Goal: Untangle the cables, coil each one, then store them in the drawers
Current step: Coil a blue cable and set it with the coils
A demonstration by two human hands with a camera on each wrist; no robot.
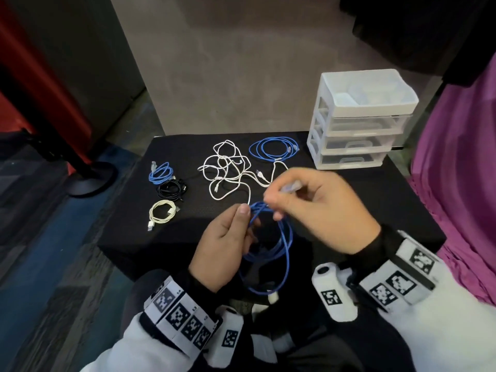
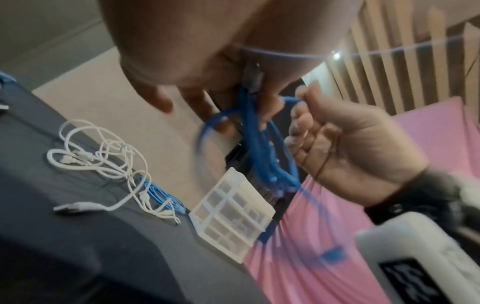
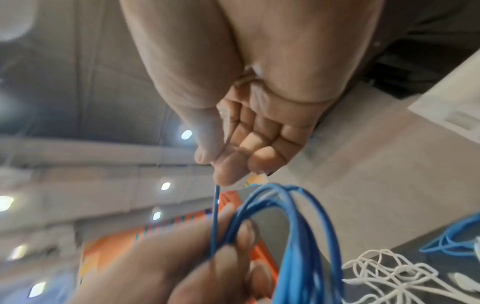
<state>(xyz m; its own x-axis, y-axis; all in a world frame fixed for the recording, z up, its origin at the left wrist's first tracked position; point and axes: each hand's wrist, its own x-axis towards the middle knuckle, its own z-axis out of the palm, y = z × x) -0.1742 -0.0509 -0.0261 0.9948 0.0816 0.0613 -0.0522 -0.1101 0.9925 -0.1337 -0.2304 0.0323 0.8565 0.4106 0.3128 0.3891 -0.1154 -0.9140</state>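
Note:
A blue cable [image 1: 285, 248] hangs in loops over the black table's near edge. My left hand [image 1: 248, 218] grips the top of the loops, fingers curled round the bundle [image 2: 249, 127]. My right hand [image 1: 279, 200] is just right of it and pinches the cable's clear plug end [image 1: 291, 187] between thumb and fingers, above the coil [image 3: 293, 226]. A tangle of white cables [image 1: 228, 167] lies mid-table beyond my hands. The white drawer unit [image 1: 359, 122] stands at the back right, its clear drawers pushed in.
Finished coils lie on the black table [image 1: 128, 237]: a blue one [image 1: 273, 149] at the back, a small blue [image 1: 161, 171], a black [image 1: 171, 189] and a cream one [image 1: 162, 214] at the left. Pink cloth [image 1: 456, 183] hangs at the right; a stand base [image 1: 91, 178] sits on the floor to the left.

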